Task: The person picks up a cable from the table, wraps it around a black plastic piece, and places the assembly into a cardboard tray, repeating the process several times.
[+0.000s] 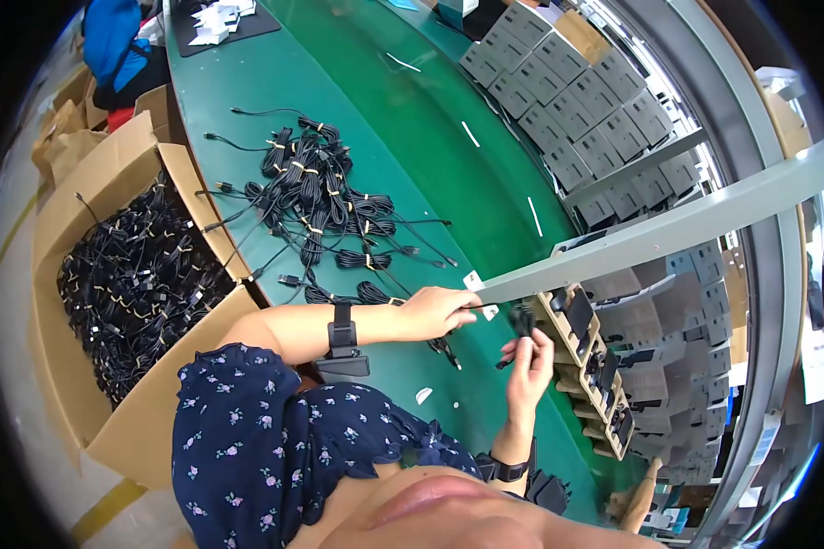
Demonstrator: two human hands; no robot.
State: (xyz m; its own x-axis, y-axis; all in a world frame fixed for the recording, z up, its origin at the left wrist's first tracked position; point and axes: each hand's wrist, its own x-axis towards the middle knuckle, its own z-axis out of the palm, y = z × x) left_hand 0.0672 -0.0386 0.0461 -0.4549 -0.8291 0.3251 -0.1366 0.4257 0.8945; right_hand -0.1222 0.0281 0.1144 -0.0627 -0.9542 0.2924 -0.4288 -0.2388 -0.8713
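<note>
My right hand (529,361) is closed round a bundled black cable (522,320), held up above the green table (412,403). To its left, my left hand (435,313) pinches what looks like the thin loose end of this cable, stretched between the two hands. Beyond and left of my left arm lies a heap of black cables (311,188), each coiled and bound with a pale tie, with some plug ends sticking out. A few more coiled cables (375,293) lie right beside my left hand, partly hidden by it.
An open cardboard box (110,233) full of black cables stands at the left. A grey metal bar (659,224) crosses near my hands. Wooden trays (572,366) with black items stand at the right, before stacked grey boxes (577,101). Another person's arm (639,499) shows at lower right.
</note>
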